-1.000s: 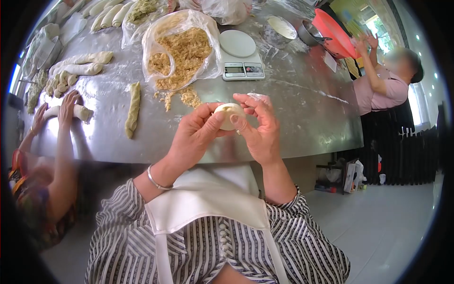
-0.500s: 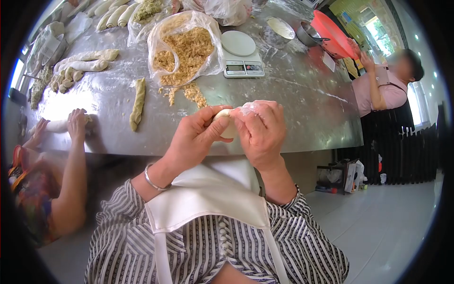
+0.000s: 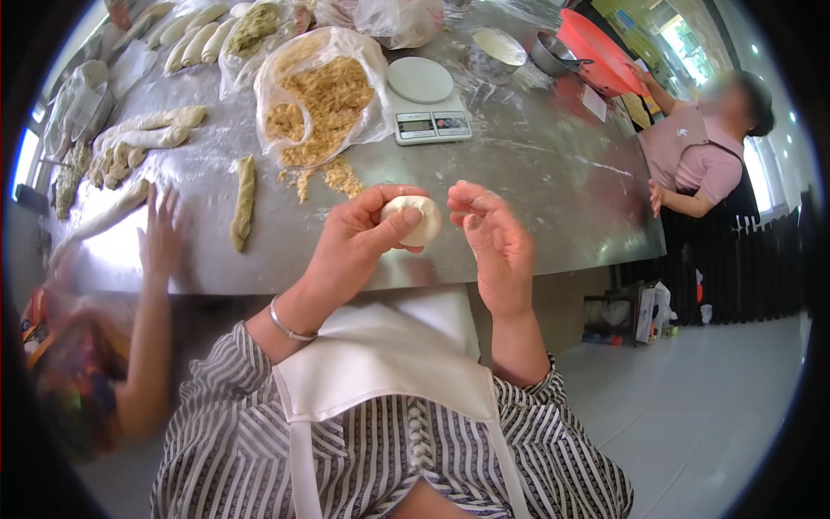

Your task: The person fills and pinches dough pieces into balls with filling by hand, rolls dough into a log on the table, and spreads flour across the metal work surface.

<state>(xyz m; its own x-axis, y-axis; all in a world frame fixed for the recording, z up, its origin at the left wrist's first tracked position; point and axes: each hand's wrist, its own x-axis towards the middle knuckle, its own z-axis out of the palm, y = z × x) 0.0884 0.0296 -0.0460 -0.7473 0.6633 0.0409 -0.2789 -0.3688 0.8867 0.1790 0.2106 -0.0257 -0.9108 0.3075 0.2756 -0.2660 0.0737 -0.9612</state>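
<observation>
A round white piece of dough rests in my left hand, its thumb pressed on the face and the fingers behind. My right hand is just to the right, apart from the dough, fingers raised and spread with nothing in them. Beyond my hands, crumbly brown filling fills an open clear plastic bag, and some has spilled in front of it. A white kitchen scale stands to the bag's right. One greenish dough strip lies left of my hands.
On the metal table, dough rolls lie at the left, near a co-worker's hands. A flour bowl, metal pot and red basin stand at the back right. Another person stands by the right edge.
My right hand has come off the dough and opened. The dough in my left hand now shows its round face. The left co-worker's hands and the right person's arms have moved.
</observation>
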